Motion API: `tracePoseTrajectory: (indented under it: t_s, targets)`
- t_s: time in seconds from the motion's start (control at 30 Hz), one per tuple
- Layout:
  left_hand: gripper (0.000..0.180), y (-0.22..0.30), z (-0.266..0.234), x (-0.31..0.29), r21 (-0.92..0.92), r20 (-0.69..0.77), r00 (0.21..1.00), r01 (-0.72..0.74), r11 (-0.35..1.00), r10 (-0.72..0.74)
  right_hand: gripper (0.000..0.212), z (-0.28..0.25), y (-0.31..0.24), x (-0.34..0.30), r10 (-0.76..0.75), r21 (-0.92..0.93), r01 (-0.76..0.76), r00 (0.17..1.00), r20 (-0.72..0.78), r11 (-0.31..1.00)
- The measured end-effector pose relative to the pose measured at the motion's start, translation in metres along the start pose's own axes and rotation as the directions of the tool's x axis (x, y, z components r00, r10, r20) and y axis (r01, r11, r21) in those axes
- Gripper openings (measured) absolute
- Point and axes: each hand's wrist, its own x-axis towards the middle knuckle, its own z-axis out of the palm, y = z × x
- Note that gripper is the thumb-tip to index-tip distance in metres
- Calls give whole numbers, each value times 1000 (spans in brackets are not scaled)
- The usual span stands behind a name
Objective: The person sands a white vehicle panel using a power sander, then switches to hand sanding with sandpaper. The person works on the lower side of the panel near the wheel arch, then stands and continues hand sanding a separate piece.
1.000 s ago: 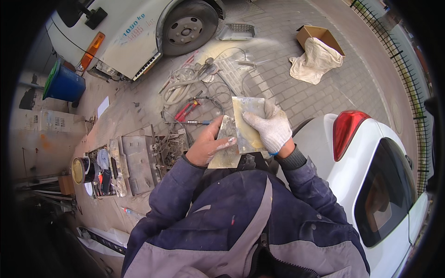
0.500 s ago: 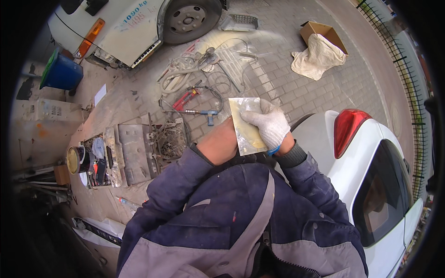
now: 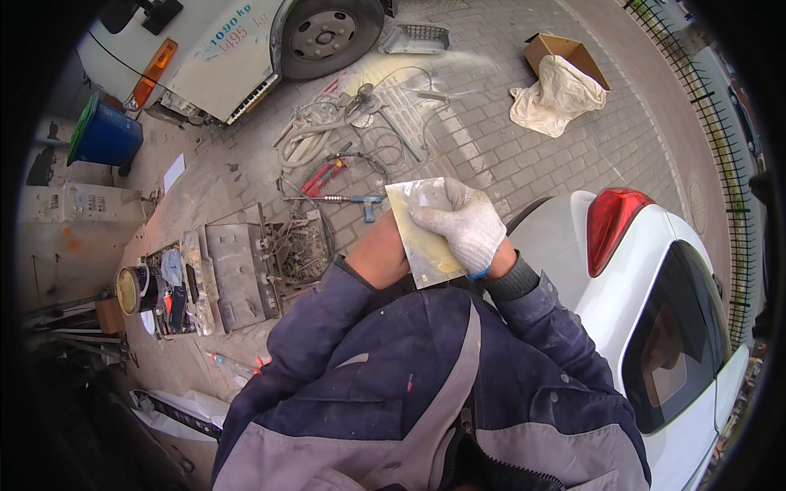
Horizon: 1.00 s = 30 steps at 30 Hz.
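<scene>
My right hand [image 3: 463,226], in a white knit glove, grips a flat metal plate [image 3: 415,219] smeared with yellowish paste, held in front of my chest. My bare left forearm [image 3: 378,252] reaches up to the plate's left edge, and the left hand itself is hidden behind the plate. I wear a dark blue and grey work jacket. Both hands hover just left of the rear corner of a white car [image 3: 573,270] with a red tail light [image 3: 612,217].
On the paved ground lie an open metal toolbox [image 3: 233,274], a paint tin [image 3: 131,289], red pliers [image 3: 323,176], a blue-handled tool [image 3: 360,200] and hoses [image 3: 307,135]. Farther off are a white truck [image 3: 237,49], a blue bin [image 3: 105,135] and a cardboard box [image 3: 565,51] with a white cloth [image 3: 557,98].
My left hand, which lay open on the plate's face a second ago, has slipped behind the plate. The right hand keeps its grip, and the view has shifted slightly.
</scene>
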Motion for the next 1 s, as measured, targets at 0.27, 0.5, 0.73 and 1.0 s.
tracePoseTrajectory:
  t_s: [0.27, 0.5, 0.73, 1.0]
  targets:
    - [74, 8, -12, 3, 167, -202, 977, 106, 980, -72, 33, -38, -7, 12, 74, 222, -25, 974, -214, 975]
    - [80, 5, -13, 5, 330, -168, 985, 97, 939, -43, 40, -30, -7, 2, 68, 127, -89, 983, 168, 988]
    - [85, 8, -17, 0, 114, -254, 941, 257, 960, -221, 35, -34, 0, 11, 33, 289, -11, 997, -71, 957]
    - [48, -6, -5, -4, -366, -324, 843, 306, 879, -429, 37, -16, 16, 14, -73, 275, 138, 970, -232, 951]
